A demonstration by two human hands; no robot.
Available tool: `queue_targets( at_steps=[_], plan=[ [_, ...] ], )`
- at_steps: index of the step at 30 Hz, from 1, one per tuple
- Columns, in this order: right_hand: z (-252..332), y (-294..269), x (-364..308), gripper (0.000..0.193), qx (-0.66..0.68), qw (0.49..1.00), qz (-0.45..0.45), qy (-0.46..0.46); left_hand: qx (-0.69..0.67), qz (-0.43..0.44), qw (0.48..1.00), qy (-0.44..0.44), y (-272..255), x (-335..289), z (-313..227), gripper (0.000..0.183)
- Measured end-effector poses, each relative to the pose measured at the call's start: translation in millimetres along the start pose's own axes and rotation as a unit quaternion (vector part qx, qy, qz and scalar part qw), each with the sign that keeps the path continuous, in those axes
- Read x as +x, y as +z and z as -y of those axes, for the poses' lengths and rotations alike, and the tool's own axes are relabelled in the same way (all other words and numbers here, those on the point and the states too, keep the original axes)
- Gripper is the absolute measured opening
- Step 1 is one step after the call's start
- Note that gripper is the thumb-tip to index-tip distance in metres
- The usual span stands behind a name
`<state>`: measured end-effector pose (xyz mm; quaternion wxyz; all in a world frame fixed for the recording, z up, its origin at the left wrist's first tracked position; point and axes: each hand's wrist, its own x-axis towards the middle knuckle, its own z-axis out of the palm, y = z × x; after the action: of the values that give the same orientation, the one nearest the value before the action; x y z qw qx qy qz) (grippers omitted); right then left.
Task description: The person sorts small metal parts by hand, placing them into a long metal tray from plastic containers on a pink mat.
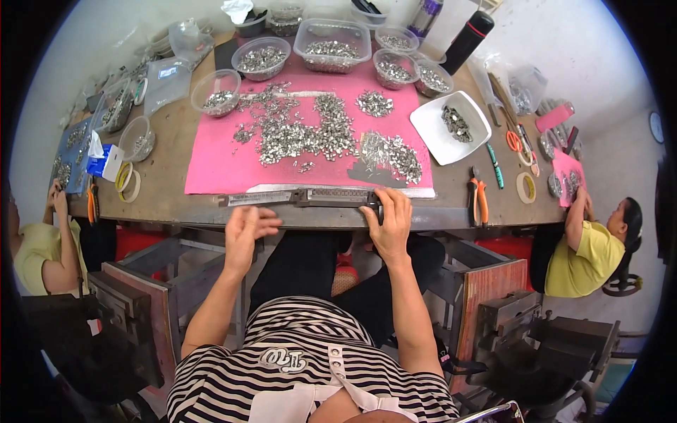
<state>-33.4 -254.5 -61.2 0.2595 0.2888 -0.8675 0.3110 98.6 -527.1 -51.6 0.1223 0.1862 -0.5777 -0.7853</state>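
Gripping a long metal bar (264, 198) at the near edge of a pink mat (218, 155), we were at work on a brown bench (166, 169). Our left hand (247, 225) was nearest us, just before the bar's left part, its fingers loose and spread and grasping nothing that showed; we could not tell whether its fingertips touched the metal. Our right hand (391, 215) was closed around the bar's right end between thumb and fingers. The bar, with a dark block near its middle, lay lengthwise along the mat's near side.

To the mat's right we had orange-handled pliers (482, 201) and a tape roll (520, 188); to its left stood a blue tissue box (105, 163). On the mat, small silvery metal pieces (289, 141) lay in heaps, with a grey patch (370, 174) near its front right corner. A white dish (434, 130) of darker pieces overlapped the mat's right edge.

Beyond, a rectangular clear tub (331, 33) stood at the mat's far edge, and a black bottle (467, 42) rose past its far right corner. Well apart, co-workers in yellow-green tops sat to the mat's left (49, 254) and right (585, 261).
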Motion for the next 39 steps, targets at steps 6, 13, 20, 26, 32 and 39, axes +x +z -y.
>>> queue_targets(
  at_steps=[6, 13, 20, 26, 32, 39],
  plan=[
    [1.7, 1.1, -0.9, 0.048, 0.0, 1.0, -0.005, 0.009, 0.317, 0.056, 0.908, 0.27, 42.0, 8.1, 0.6, 0.027],
    [-1.8, -17.4, 22.1, 0.028, 0.015, 0.999, 0.039, -0.033, 0.469, 0.068, 0.771, 0.425, 70.0, 47.1, 10.8, 0.055],
    [-11.2, -10.9, 44.2, 0.019, -0.083, 0.966, 0.116, -0.217, 0.452, 0.051, 0.782, 0.427, 69.9, 48.8, 15.9, 0.058],
    [-7.4, -28.1, 69.4, 0.022, -0.113, 0.933, 0.132, -0.315, 0.444, 0.05, 0.787, 0.425, 70.6, 48.0, 16.1, 0.061],
    [-60.0, -60.7, 128.6, 0.023, -0.241, 0.94, -0.026, -0.242, 0.446, 0.05, 0.787, 0.423, 71.5, 47.9, 16.3, 0.059],
    [-89.9, -67.6, 77.5, 0.013, -0.144, 0.989, 0.02, -0.008, 0.447, 0.07, 0.8, 0.395, 79.1, 44.6, 4.2, 0.037]
  ],
)
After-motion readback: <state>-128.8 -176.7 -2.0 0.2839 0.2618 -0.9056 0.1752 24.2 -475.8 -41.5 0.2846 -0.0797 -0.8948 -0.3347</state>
